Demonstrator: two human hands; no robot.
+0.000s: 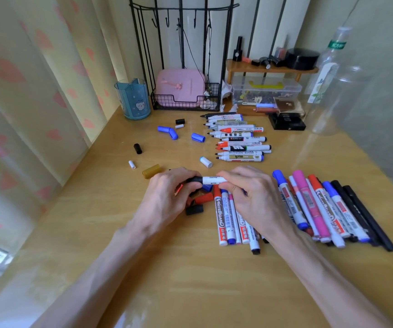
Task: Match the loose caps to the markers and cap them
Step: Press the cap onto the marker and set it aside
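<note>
- A white marker (212, 180) is held level just above the bench (190, 275), between both hands.
- The left hand (169, 197) curls its fingers round the black cap (194, 179) at the marker's left end. Whether the cap is fully seated cannot be told.
- The right hand (249, 195) pinches the white barrel between thumb and fingertips.
- A red cap (203, 198) lies on the bench below the left hand.
- Capped markers (321, 204) lie fanned just right of the right hand.
- Uncapped markers (238, 138) sit in a row beyond the hands, tips pointing left.
- Blue caps (197, 137) and a gold cap (151, 171) lie scattered to the row's left.
- At the back, a wire basket (186, 104) holds a pink case (180, 87).
- A clear box (265, 89) beside the basket holds small dark pieces.
- A blue cup (134, 100) stands at far left.
</note>
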